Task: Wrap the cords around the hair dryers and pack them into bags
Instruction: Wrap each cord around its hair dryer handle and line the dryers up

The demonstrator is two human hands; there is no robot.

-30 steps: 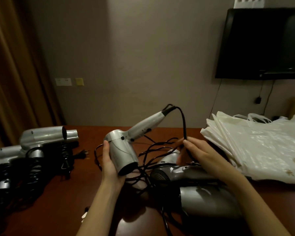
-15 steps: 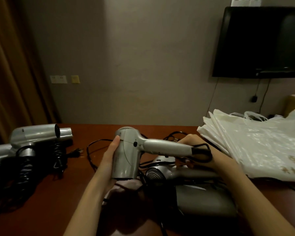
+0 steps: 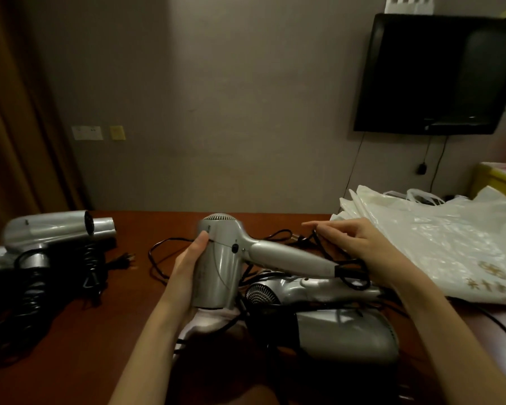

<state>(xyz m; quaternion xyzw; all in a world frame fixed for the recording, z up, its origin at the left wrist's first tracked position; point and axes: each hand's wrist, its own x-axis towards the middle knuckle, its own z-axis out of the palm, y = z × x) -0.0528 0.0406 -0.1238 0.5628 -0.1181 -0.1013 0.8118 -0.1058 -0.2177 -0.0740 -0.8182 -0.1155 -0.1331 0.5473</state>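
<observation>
My left hand (image 3: 187,267) grips the barrel of a silver hair dryer (image 3: 225,258), held above the table with its handle pointing right. Its black cord (image 3: 352,276) loops at the handle's end, and my right hand (image 3: 360,247) pinches that cord just behind the handle. Two more silver dryers (image 3: 319,290) lie under it among tangled black cords. A stack of white plastic bags (image 3: 438,241) lies on the right.
Several silver dryers with wrapped black cords (image 3: 50,249) lie at the left on the reddish wooden table (image 3: 70,352). A plug (image 3: 126,258) lies near them. A dark TV (image 3: 435,74) hangs on the wall at the right; a curtain hangs at the left.
The dryer has turned from handle-up to handle pointing right. My right hand has drawn the cord into a loop at the handle's end and lifted its fingers.
</observation>
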